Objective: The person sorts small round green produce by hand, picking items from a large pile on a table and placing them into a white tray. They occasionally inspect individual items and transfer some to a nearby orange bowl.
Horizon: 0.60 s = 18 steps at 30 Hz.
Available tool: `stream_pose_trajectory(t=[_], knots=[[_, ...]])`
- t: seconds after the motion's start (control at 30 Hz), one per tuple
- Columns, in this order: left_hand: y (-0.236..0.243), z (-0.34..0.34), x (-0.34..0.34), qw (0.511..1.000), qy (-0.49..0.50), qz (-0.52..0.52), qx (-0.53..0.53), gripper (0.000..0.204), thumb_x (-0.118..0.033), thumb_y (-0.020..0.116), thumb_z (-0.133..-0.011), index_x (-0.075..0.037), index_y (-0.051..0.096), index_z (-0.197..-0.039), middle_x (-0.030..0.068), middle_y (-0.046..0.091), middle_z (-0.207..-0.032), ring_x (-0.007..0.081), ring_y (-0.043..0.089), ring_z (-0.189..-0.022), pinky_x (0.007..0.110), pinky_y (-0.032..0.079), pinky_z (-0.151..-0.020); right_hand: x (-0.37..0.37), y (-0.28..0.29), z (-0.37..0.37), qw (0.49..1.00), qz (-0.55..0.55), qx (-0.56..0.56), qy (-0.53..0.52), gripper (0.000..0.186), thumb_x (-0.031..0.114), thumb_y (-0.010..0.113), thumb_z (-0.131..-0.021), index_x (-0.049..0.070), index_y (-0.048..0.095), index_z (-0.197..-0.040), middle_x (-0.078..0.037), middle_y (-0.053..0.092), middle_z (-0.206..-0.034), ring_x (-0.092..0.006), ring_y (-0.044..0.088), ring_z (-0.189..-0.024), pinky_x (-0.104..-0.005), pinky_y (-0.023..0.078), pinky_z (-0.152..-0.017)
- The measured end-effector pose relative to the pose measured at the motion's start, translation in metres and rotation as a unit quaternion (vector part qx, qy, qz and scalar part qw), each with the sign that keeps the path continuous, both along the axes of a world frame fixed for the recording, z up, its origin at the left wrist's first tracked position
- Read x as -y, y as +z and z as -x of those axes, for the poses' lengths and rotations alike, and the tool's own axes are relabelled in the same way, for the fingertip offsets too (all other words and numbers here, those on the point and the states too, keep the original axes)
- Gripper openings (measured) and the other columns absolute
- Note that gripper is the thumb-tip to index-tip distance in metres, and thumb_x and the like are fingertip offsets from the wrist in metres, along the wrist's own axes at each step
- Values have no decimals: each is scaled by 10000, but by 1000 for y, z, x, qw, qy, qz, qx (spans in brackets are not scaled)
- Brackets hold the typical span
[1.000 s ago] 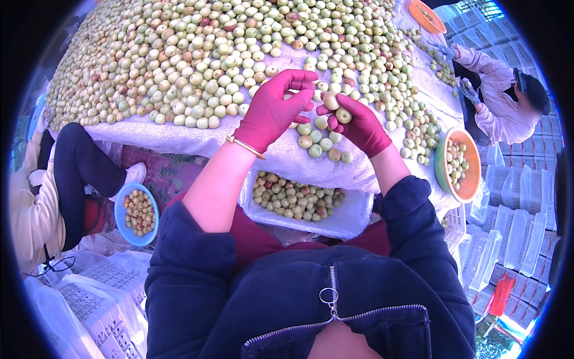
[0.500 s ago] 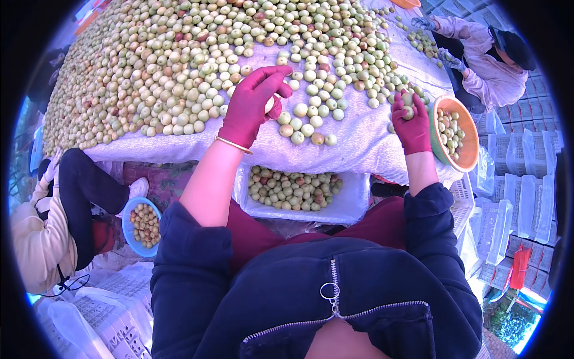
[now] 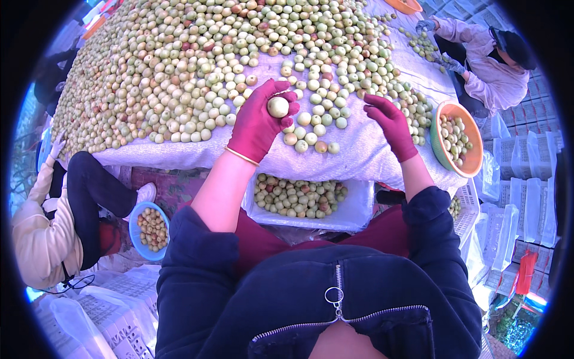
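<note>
A wide heap of round, pale green jujubes point(image 3: 179, 78), some blushed red, covers the white cloth point(image 3: 233, 157) before me. In a maroon glove, my left hand point(image 3: 257, 125) is closed around a pale jujube point(image 3: 278, 107), held up over the near side of the heap. My right hand point(image 3: 391, 125), gloved alike, hovers above the cloth to the right with its fingers stretched leftward. No fruit shows in it. Between the hands lie several loose jujubes point(image 3: 311, 139). Below the cloth's near edge stands a crate lined with clear plastic point(image 3: 354, 215), with jujubes inside.
Right of my right hand, a tilted orange-and-green basket point(image 3: 476, 152) holds jujubes. A blue basin point(image 3: 139, 244) of redder fruit stands at lower left, beside a seated person point(image 3: 51, 239). Another person point(image 3: 493, 78) works at far right. Stacked crates point(image 3: 523, 197) line the right side.
My right hand held fruit by the basket; now it is farther left and nothing shows in it. My left hand has turned, showing its jujube more fully. The view has shifted slightly.
</note>
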<state>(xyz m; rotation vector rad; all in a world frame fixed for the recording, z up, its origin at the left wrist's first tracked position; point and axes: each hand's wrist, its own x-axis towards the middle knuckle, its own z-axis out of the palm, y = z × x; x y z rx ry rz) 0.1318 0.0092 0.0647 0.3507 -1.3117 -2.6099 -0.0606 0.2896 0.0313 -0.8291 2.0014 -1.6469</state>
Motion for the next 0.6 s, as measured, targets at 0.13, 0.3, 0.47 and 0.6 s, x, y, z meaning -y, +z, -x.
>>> stream_pose_trajectory(t=[0.13, 0.3, 0.47, 0.6], knots=[[4, 2, -10, 993, 15, 111, -42, 404, -127, 596, -983, 57, 488, -1327, 159, 643, -1139, 257, 676, -1042, 339, 577, -896, 104, -18, -47, 899, -216, -317, 211, 362, 65, 662, -877, 174, 668, -1223, -91, 672, -1216, -253, 660, -1086, -348, 527, -938], [10, -2, -2, 997, 16, -67, -31, 434, -116, 601, -980, 71, 470, -1348, 176, 620, -1180, 216, 663, -1039, 332, 565, -919, 132, -21, -47, 903, -295, -235, 204, 339, 111, 718, -842, 165, 695, -1176, -97, 702, -1110, -237, 680, -1005, -346, 542, -897], [17, -5, 3, 998, 58, 3, 22, 440, -133, 615, -990, 17, 474, -1379, 137, 623, -1124, 70, 601, -821, 178, 458, -612, 98, -4, -53, 966, 17, 239, 96, 461, 107, 741, -875, 63, 605, -1314, -20, 653, -1140, -133, 630, -1007, -302, 536, -866], [19, -1, -1, 996, 60, 22, 62, 454, -107, 640, -965, -14, 473, -1377, 135, 630, -1124, 50, 556, -747, 157, 423, -555, 70, 9, -61, 962, 49, 259, 64, 507, 60, 707, -894, 85, 560, -1378, -40, 647, -1215, -141, 632, -1069, -295, 521, -903]])
